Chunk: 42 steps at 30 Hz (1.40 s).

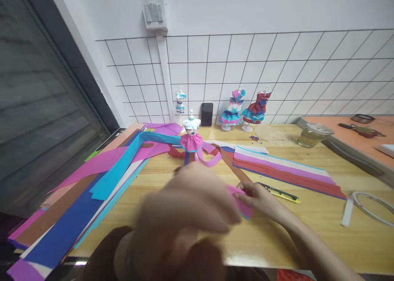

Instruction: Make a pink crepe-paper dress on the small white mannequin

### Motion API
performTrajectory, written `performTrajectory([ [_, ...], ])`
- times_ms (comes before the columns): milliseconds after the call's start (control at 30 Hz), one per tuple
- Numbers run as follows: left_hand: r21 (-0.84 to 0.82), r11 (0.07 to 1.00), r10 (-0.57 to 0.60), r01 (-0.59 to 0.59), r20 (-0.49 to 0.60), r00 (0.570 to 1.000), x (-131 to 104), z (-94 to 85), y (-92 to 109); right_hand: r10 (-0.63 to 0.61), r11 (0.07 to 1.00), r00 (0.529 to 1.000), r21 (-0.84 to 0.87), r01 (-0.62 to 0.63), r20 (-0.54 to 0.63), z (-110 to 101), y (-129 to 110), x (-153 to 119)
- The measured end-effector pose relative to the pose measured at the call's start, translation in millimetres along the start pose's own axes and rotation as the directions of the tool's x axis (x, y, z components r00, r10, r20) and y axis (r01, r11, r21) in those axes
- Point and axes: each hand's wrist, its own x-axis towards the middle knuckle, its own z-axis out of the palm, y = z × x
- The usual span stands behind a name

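Note:
My right hand (pixel 254 194) pinches a pink crepe paper piece (pixel 245 208) with a thin blue edge, low over the wooden table. Large in front of the camera, my left hand (pixel 187 199) is smeared by motion. Its fingers cannot be made out, and it hides part of the table and the left end of the pink paper. Just beyond it stands a small dress form (pixel 191 136) with a white top and a gathered pink skirt. Beside my right hand lies a yellow and black utility knife (pixel 280 192).
Coloured paper strips (pixel 74 215) cover the left side; a striped paper stack (pixel 286 170) lies at right. Double-sided tape (pixel 353 202) is near the right edge. Behind are a phone (pixel 207 114), a blue-trimmed mannequin (pixel 180 102), two dressed mannequins (pixel 231 113) (pixel 256 110) and a glass cup (pixel 312 136).

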Motion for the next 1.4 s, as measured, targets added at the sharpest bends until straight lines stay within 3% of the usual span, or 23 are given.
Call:
performTrajectory([
  [67, -0.019, 1.0, 0.024, -0.023, 0.09, 0.996, 19, 15.9, -13, 0.084, 0.973, 0.995, 0.221, -0.069, -0.059, -6, 3, -10],
  [100, 0.006, 0.999, -0.032, 0.032, 0.151, 0.988, 25, 23.9, -23, 0.127, 0.936, 0.988, 0.339, -0.091, -0.087, -9, 5, -14],
  [167, 0.081, 0.968, -0.249, 0.236, 0.299, 0.921, 29, 39.2, -50, 0.207, 0.825, 0.97, 0.556, -0.103, -0.128, -11, 10, -21],
  [267, 0.2, 0.86, -0.509, 0.469, 0.403, 0.761, 19, 58.6, -96, 0.296, 0.665, 0.939, 0.743, -0.072, -0.174, -9, 16, -25],
  [333, 0.189, 0.759, -0.639, 0.623, 0.397, 0.659, 7, 68.6, -122, 0.328, 0.606, 0.921, 0.795, -0.035, -0.209, -3, 17, -25],
  [433, 0.068, 0.469, -0.833, 0.881, 0.367, 0.415, -11, 77.7, -144, 0.323, 0.529, 0.926, 0.849, -0.006, -0.195, 10, 9, -20],
  [500, -0.101, 0.33, -0.855, 0.938, 0.388, 0.343, -19, 78.4, -150, 0.308, 0.493, 0.936, 0.87, -0.004, -0.17, 19, 2, -15],
  [600, -0.273, 0.234, -0.849, 0.933, 0.411, 0.333, -26, 72.0, -154, 0.279, 0.512, 0.943, 0.859, 0.012, -0.179, 28, -6, -5],
  [700, -0.289, 0.215, -0.876, 0.933, 0.366, 0.315, -27, 61.6, -160, 0.213, 0.579, 0.962, 0.815, 0.017, -0.171, 29, -8, 4],
  [900, -0.269, 0.262, -0.908, 0.927, 0.257, 0.331, -23, 48.2, -176, 0.072, 0.746, 0.994, 0.666, 0.002, -0.084, 19, 0, 12],
  [1033, -0.268, 0.282, -0.899, 0.921, 0.261, 0.351, -27, 47.0, -183, -0.084, 0.853, 0.996, 0.514, 0.091, -0.037, 13, 10, 20],
  [1133, -0.277, 0.296, -0.888, 0.914, 0.274, 0.371, -30, 44.7, -187, -0.116, 0.913, 0.993, 0.394, 0.104, 0.007, 13, 16, 27],
  [1267, -0.297, 0.311, -0.89, 0.903, 0.243, 0.386, -31, 38.3, -190, -0.1, 0.923, 0.993, 0.379, 0.07, 0.06, 19, 18, 32],
  [1400, -0.324, 0.321, -0.908, 0.89, 0.163, 0.387, -32, 36.6, -191, -0.072, 0.891, 0.997, 0.452, 0.051, 0.029, 25, 21, 33],
])
